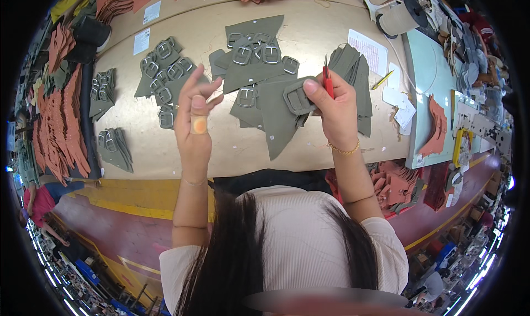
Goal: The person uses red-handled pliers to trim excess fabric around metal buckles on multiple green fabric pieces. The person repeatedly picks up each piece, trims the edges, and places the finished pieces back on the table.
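Observation:
My right hand (339, 109) pinches a grey-green leather-like piece (279, 125) by its covered buckle (297, 99), the thumb on top. Red-handled snips (329, 83) are also held in that hand, dark tips pointing away from me. The piece hangs tilted toward the left above the table. My left hand (193, 114) is raised with its fingers apart and nothing in them; a tan wrap covers part of the thumb. Beyond the hands lie grey-green pieces with metal buckles (241, 55), and another buckled pile (164, 76) sits behind my left hand.
Grey-green strips (350, 65) are stacked right of my right hand, near a yellow pen (382, 80) and a printed sheet (369, 50). A thread spool (400, 19) stands at the far right. Rust-coloured pieces (62, 123) hang at the left table (149, 150) edge.

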Available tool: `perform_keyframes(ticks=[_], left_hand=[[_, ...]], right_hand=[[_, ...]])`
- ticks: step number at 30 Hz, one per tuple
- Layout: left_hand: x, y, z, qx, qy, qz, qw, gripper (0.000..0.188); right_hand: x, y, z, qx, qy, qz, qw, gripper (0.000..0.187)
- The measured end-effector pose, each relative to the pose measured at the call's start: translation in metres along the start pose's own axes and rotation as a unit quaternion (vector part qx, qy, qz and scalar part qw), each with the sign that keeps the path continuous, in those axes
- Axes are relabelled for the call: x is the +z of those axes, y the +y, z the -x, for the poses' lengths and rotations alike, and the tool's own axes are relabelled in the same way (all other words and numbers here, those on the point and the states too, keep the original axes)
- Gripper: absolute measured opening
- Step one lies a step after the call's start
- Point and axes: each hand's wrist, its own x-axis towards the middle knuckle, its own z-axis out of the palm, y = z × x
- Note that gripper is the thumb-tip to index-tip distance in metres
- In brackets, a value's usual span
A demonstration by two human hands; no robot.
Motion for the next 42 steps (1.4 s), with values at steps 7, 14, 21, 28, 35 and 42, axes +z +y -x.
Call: perform_keyframes(ticks=[7, 14, 21, 28, 35, 42], left_hand=[[0.039, -0.02, 0.025, -0.176, -0.236, -0.047, 0.955, 0.047], [0.035, -0.009, 0.012, -0.33, -0.159, 0.369, 0.854, 0.045], [0.043, -0.01, 0.014, -0.274, -0.118, 0.246, 0.922, 0.05], [0.048, -0.011, 0.02, -0.204, -0.06, 0.106, 0.971, 0.045], [0.052, -0.011, 0.026, -0.123, -0.062, 0.058, 0.989, 0.049], [0.055, -0.015, 0.031, -0.121, -0.062, 0.04, 0.99, 0.054]], right_hand=[[0.018, -0.001, -0.005, -0.005, -0.049, -0.014, 0.999, 0.024], [-0.005, 0.001, 0.013, -0.218, 0.034, 0.131, 0.966, 0.039], [-0.006, 0.023, 0.029, -0.318, 0.014, 0.33, 0.889, 0.031], [-0.001, 0.027, 0.029, -0.345, 0.037, 0.348, 0.871, 0.027], [0.003, 0.027, 0.029, -0.357, 0.058, 0.342, 0.867, 0.026], [0.009, 0.027, 0.031, -0.345, 0.082, 0.319, 0.879, 0.023]])
